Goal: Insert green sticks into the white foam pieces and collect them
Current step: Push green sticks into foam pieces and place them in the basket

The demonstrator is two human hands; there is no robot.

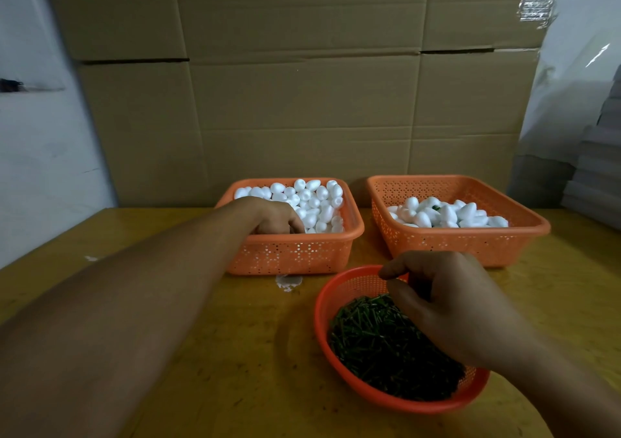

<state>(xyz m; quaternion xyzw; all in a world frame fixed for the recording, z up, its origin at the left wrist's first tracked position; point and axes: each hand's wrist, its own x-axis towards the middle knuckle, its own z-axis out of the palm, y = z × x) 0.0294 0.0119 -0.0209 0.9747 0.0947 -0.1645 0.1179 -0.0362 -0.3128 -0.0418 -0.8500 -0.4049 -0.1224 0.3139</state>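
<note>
The left orange basket (pixel 295 253) is full of white foam pieces (pixel 316 199). My left hand (pixel 274 217) reaches down into them with its fingers curled, and the rim hides the fingertips. The right orange basket (pixel 450 241) holds more white foam pieces (pixel 447 216), one showing a bit of green. In front, a round orange basket (pixel 336 293) holds a heap of green sticks (pixel 379 340). My right hand (pixel 447 300) hovers over the sticks with curled fingers, thumb and forefinger close together. No stick shows between them.
All three baskets stand on a yellow wooden table (pixel 235 337). A wall of cardboard boxes (pixel 302 101) rises right behind the two far baskets. A white scrap (pixel 288 282) lies in front of the left basket. Stacked grey sheets (pixel 594 175) stand at the far right.
</note>
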